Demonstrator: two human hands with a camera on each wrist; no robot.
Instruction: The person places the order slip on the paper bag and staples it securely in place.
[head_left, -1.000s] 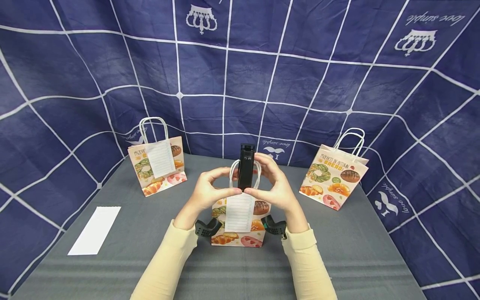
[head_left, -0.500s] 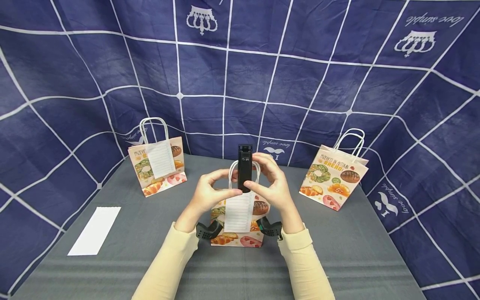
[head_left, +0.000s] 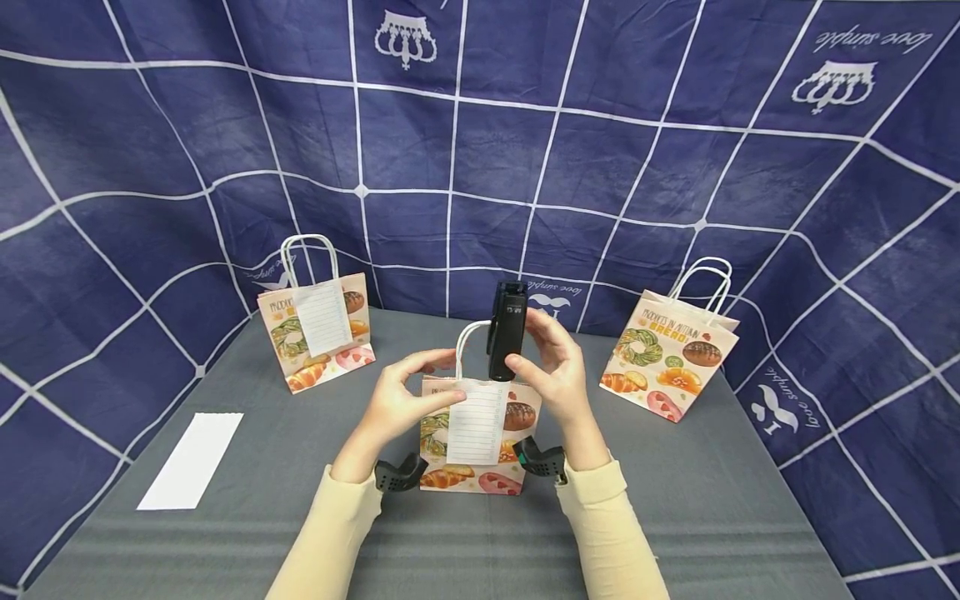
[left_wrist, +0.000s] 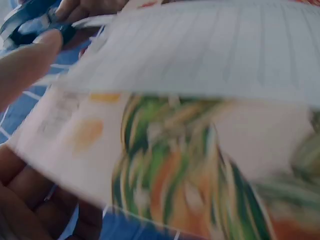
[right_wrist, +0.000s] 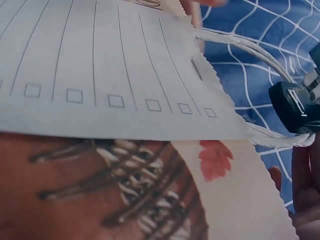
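A small paper bag (head_left: 519, 414) printed with bread pictures stands upright in front of me, its white twisted handles up. On its front hangs a lined sheet (head_left: 476, 429) with checkboxes; in the right wrist view a staple (right_wrist: 198, 69) shows near its top edge. My right hand (head_left: 558, 379) holds a black stapler (head_left: 510, 329) upright over the bag's top, overlapping the handles. Around the bag's upper left corner is my left hand (head_left: 397, 404), thumb stretched out in front and fingers behind, without a grip on the paper.
A second bread bag (head_left: 360, 329) with a lined sheet on it stands at the back left. Another bag (head_left: 637, 342), with no sheet on its front, leans at the back right. A white paper strip (head_left: 191, 461) lies on the grey table (head_left: 300, 467) at left.
My right hand has lifted the stapler off the middle of the bag's top and shifted it right. My left hand has drawn back to the left, away from the stapler.
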